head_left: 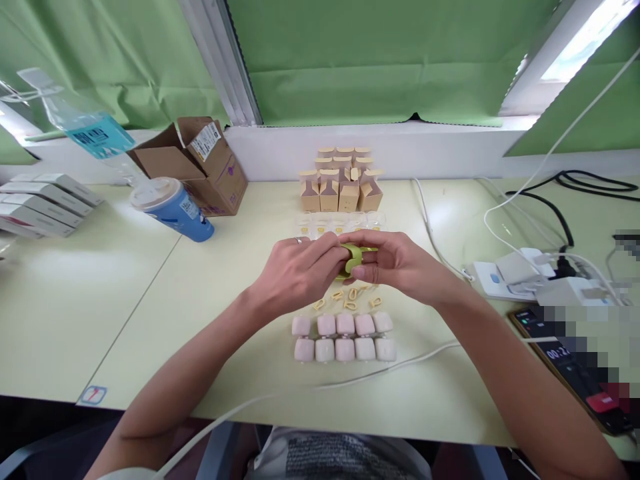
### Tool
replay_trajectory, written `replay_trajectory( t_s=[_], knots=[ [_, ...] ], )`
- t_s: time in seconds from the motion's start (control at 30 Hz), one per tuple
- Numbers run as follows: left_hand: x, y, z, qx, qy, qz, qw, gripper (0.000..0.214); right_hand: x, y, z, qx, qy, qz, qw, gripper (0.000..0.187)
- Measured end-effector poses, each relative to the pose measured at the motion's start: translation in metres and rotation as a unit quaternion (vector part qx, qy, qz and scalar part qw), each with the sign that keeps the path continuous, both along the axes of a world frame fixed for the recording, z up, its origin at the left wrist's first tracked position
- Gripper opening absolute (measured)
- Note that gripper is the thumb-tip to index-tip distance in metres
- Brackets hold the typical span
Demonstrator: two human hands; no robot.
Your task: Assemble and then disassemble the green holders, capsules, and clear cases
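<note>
Above the middle of the table, my left hand point(313, 270) and my right hand point(395, 263) meet around a small lime-green piece point(353, 259) with a curved, rounded flap. Fingers of both hands close on it and hide part of it, so its exact kind is unclear. Several small yellow loop-shaped pieces point(351, 305) lie loose just below my hands. Nearer to me stand two rows of small rounded blocks point(345, 349), pale pink and off-white. Beyond my hands lies a row of clear plastic pieces point(320, 224) with yellow marks, partly covered by my fingers.
Several small open tan boxes point(349, 197) stand by the wall. On the left are a blue cup point(186, 212), an open cardboard box point(220, 177) and stacked white boxes point(45, 203). A power strip point(493, 280), a phone point(560, 363) and a white cable point(420, 360) lie rightward.
</note>
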State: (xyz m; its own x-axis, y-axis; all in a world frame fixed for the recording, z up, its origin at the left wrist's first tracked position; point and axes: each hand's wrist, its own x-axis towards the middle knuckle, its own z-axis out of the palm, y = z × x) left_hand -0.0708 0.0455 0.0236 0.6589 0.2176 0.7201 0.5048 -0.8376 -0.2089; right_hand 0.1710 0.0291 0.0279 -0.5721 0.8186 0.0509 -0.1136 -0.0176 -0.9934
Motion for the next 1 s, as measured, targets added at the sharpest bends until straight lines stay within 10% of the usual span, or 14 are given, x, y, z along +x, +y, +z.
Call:
replay_trajectory(
  t_s=[1.0],
  knots=[
    [0.002,0.001,-0.006,-0.037,-0.029,-0.034,0.998,0.016,0.001,-0.003,0.008,0.020,-0.030,0.008,0.999,0.047]
  ],
)
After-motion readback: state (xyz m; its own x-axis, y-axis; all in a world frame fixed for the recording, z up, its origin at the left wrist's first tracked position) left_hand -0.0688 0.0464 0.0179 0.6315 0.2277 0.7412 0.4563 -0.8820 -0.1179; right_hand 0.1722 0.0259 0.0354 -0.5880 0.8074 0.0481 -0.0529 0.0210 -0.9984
